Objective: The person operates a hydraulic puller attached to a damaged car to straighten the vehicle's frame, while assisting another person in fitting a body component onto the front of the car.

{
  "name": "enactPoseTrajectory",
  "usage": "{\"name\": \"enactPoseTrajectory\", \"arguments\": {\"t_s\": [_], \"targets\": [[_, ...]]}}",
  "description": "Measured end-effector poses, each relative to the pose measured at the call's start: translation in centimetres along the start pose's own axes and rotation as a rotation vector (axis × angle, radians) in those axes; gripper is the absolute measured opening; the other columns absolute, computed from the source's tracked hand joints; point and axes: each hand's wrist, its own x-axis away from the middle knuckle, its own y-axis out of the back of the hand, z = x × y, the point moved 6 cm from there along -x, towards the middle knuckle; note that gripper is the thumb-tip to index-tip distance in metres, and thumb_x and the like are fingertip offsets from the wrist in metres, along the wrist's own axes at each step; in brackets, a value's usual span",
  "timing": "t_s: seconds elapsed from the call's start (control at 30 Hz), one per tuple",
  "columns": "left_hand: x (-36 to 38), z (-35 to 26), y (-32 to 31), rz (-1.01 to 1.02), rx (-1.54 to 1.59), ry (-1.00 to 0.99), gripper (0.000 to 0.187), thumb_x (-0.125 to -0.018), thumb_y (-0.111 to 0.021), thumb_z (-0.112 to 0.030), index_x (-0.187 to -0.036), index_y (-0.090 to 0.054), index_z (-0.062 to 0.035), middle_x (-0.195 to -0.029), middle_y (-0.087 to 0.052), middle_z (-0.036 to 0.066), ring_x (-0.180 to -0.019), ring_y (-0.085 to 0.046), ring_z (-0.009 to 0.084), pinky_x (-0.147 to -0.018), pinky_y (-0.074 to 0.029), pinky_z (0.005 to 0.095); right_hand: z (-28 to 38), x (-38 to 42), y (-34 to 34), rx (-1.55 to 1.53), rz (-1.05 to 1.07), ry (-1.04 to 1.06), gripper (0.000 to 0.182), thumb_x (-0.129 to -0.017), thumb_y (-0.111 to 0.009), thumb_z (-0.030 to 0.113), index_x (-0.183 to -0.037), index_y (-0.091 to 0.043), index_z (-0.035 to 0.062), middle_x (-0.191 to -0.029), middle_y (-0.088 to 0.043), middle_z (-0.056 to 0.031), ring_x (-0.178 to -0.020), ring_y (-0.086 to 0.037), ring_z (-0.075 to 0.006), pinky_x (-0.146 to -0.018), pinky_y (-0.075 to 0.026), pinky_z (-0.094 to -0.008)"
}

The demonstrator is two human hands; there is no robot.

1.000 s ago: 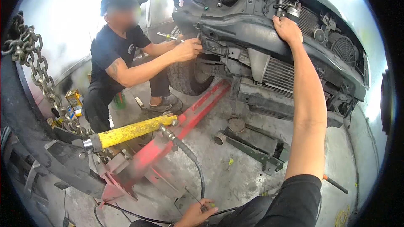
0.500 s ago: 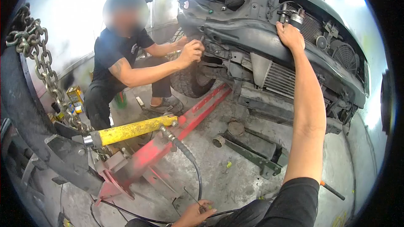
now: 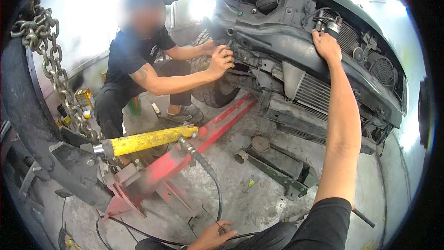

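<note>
My right hand [image 3: 328,47] reaches out at the upper right, with its fingers curled over the top edge of the dark bumper beam [image 3: 277,41]. A silver and black cylinder [image 3: 333,28] with fittings sits just behind those fingers. Low in the view, my left hand [image 3: 213,237] is closed around a thin metal rod [image 3: 208,213] that sticks up from the fingers. A black hose [image 3: 219,199] runs down behind that hand. Below the beam is a finned cooler [image 3: 314,93].
A co-worker [image 3: 143,55] squats at the left, hands at the beam's near end. A yellow hydraulic cylinder [image 3: 148,140] lies over a red steel arm [image 3: 171,164]. Heavy chain [image 3: 55,67] hangs at left. A green floor jack [image 3: 282,169] stands beneath the car front.
The view has shifted slightly, so the car and the co-worker appear farther right. My right hand keeps its hold on the beam, and my left hand still has the rod.
</note>
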Motion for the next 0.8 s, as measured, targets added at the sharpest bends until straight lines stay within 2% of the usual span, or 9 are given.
{"name": "enactPoseTrajectory", "arguments": {"t_s": [0.23, 0.33, 0.43, 0.53, 0.8], "targets": [[-0.1, -0.2, 0.3, 0.001, -0.054, -0.029, 0.052, -0.082, -0.068, -0.033, -0.119, -0.053, -0.0001, -0.091, -0.057, 0.008, -0.075, -0.051, 0.0161, -0.065, -0.045, 0.0285, -0.3, -0.7, -0.5, 0.003, 0.003, 0.007, 0.060, -0.090, -0.030, 0.048, -0.108, -0.062, -0.0005, -0.109, -0.060, -0.0261, -0.105, -0.056, -0.0408, -0.092, -0.042, -0.0472], [-0.2, 0.8, 0.0, -0.009, -0.004, 0.003, 0.052, -0.082, -0.068, -0.033, -0.119, -0.052, -0.0001, -0.092, -0.057, 0.008, -0.078, -0.051, 0.0159, -0.065, -0.045, 0.0290, 0.0, -0.1, -0.1, -0.010, -0.022, 0.018, 0.060, -0.090, -0.030, 0.048, -0.108, -0.062, -0.0004, -0.110, -0.059, -0.0259, -0.106, -0.055, -0.0409, -0.092, -0.042, -0.0471], [-1.1, 1.8, -0.1, 0.054, -0.112, -0.008, 0.054, -0.083, -0.067, -0.033, -0.123, -0.050, -0.0005, -0.098, -0.057, 0.010, -0.084, -0.053, 0.0159, -0.067, -0.046, 0.0291, 0.2, -0.1, 0.0, -0.016, -0.014, 0.008, 0.060, -0.090, -0.030, 0.049, -0.108, -0.062, 0.0013, -0.110, -0.059, -0.0256, -0.108, -0.054, -0.0401, -0.093, -0.040, -0.0470], [-1.4, 1.9, 0.0, 0.042, -0.176, -0.096, 0.049, -0.082, -0.068, -0.041, -0.115, -0.057, -0.0067, -0.080, -0.060, 0.002, -0.065, -0.053, 0.0099, -0.058, -0.044, 0.0259, 0.2, -0.2, -0.1, -0.022, -0.028, 0.038, 0.059, -0.089, -0.030, 0.047, -0.110, -0.061, 0.0019, -0.111, -0.057, -0.0271, -0.109, -0.053, -0.0419, -0.094, -0.039, -0.0474], [-1.3, 1.7, 0.2, 0.039, -0.195, -0.171, 0.048, -0.082, -0.067, -0.042, -0.112, -0.058, -0.0058, -0.080, -0.061, 0.005, -0.066, -0.055, 0.0133, -0.059, -0.046, 0.0274, 0.3, -0.2, -0.2, -0.020, -0.025, 0.020, 0.060, -0.089, -0.030, 0.049, -0.112, -0.061, 0.0028, -0.113, -0.057, -0.0268, -0.111, -0.051, -0.0417, -0.094, -0.039, -0.0475]]}}
